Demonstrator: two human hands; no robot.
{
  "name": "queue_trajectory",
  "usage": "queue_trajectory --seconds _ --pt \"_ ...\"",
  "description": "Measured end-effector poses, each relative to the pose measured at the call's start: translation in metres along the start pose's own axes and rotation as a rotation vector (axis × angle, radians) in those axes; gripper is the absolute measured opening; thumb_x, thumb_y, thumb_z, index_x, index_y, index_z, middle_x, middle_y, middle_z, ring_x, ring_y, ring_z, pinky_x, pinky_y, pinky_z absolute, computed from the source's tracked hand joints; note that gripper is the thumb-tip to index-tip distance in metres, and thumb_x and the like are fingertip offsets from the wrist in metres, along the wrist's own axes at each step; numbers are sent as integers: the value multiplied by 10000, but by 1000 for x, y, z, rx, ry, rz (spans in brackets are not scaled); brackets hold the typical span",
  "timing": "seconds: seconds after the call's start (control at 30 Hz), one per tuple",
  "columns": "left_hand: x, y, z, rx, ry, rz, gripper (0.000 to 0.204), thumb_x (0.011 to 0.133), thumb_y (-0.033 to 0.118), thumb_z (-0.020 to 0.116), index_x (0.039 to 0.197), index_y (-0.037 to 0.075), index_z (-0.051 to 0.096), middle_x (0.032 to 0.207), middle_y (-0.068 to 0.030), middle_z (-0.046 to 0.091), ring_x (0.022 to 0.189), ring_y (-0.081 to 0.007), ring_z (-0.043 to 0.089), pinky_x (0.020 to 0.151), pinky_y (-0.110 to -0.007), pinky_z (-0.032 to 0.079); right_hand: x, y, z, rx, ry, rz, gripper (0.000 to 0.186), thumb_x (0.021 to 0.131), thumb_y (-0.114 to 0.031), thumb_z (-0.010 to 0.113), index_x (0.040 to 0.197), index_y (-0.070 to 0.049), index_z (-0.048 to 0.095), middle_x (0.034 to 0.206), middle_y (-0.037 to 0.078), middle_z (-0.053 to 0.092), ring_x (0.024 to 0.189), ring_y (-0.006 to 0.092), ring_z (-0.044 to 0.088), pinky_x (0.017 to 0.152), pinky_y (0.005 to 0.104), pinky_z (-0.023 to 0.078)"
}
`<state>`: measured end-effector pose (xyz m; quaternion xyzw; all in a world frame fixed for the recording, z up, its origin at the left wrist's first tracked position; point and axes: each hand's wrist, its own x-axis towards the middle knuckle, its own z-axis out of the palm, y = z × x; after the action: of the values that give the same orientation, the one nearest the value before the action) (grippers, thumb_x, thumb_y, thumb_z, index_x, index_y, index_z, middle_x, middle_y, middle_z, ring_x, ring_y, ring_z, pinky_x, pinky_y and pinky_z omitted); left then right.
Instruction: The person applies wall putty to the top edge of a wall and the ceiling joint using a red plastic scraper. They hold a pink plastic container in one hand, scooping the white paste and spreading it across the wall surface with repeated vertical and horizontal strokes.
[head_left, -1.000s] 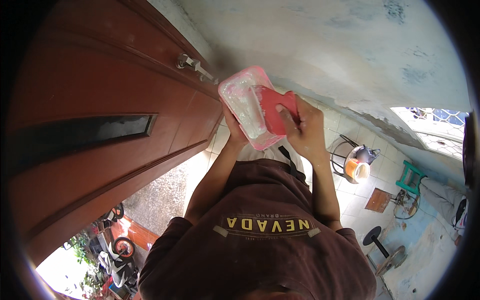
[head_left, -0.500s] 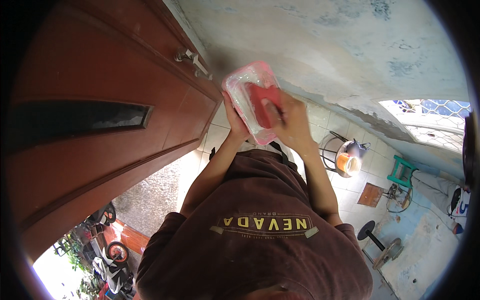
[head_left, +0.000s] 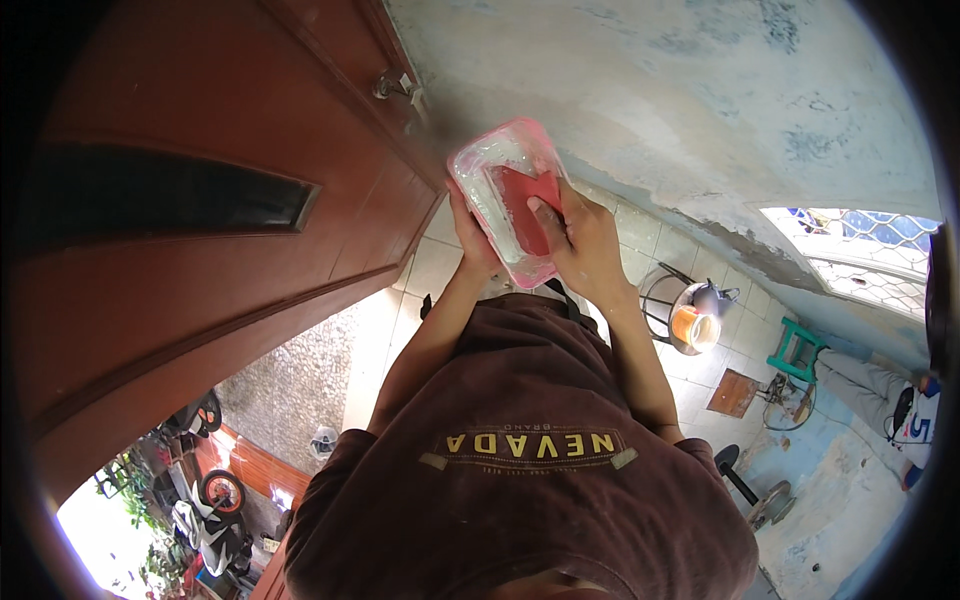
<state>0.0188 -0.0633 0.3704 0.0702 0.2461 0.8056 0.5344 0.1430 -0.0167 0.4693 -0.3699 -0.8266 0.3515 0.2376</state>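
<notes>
My left hand is closed round the left side of a pink plastic tub, which I hold up in front of me. Whitish paste coats the inside of the tub. In my right hand is a red plastic putty spreader, gripped with the thumb on top. The spreader's flat blade lies inside the tub against the paste, with paste smeared along its left edge. Fingers under the tub and behind the spreader are partly hidden.
A reddish-brown door stands close on the left. Ahead is a patchy wall. At right, a round stool bears an orange-and-white container. Beyond are a green stool and a person's legs. A motorcycle stands lower left.
My right hand and the spreader, blurred before, now show sharply, with the blade slightly shifted in the tub. The door and floor have moved a little in view as my head turned.
</notes>
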Motion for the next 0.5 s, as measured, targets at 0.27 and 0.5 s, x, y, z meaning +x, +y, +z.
queue_trajectory --seconds 0.27,0.5 --pt "-8 1 -17 32 25 -64 736 942 682 273 1285 68 489 1216 -120 576 1096 -234 577 936 -383 481 -6 1 11 137 -47 71 285 912 -180 577 1081 44 533 700 253 594 656 439 595 586 456 444" --pt "-12 6 -21 181 13 -36 737 946 681 260 1330 79 442 1263 -115 539 1132 -239 553 968 -389 463 -8 2 13 210 -72 104 235 912 -180 589 1026 24 560 676 235 576 596 377 574 569 406 438"
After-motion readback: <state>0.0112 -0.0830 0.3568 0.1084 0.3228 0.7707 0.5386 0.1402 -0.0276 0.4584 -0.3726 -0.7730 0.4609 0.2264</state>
